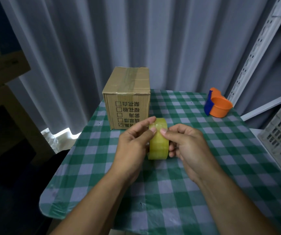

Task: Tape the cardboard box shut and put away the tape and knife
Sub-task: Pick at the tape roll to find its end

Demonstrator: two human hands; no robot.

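Both hands hold the yellow tape roll (158,141) above the checked table (204,167): left hand (133,141) and right hand (187,146) grip its sides, thumbs on the rim. The box (127,97) (old tape along its top) stands just behind; an orange dispenser (218,104) sits far right.
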